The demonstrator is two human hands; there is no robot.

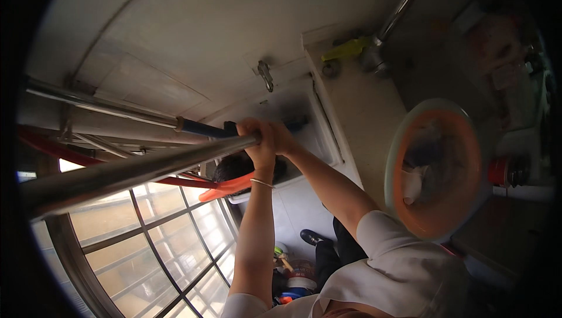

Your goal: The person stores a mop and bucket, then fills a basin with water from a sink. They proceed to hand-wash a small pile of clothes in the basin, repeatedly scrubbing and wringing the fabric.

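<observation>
My left hand [256,138] is closed around a thick metal pole [145,164], which runs in from the left edge close to the camera. A thin bangle [262,183] circles the left wrist. My right hand [281,139] presses against the left one, also closed at the pole; its fingers are partly hidden. Beneath the hands lies a white sink [322,120], with a dark, shaggy mop head [226,173] at its left end. Above the sink, a metal tap [265,75] comes out of the wall.
Another metal pole with a blue grip [204,128] and a red-orange tube [232,186] lie at left, above a barred window [175,248]. An orange-lined basin [472,164] holding cloth-like items stands at right, near a yellow-handled item [347,49]. Containers [300,276] stand on the floor.
</observation>
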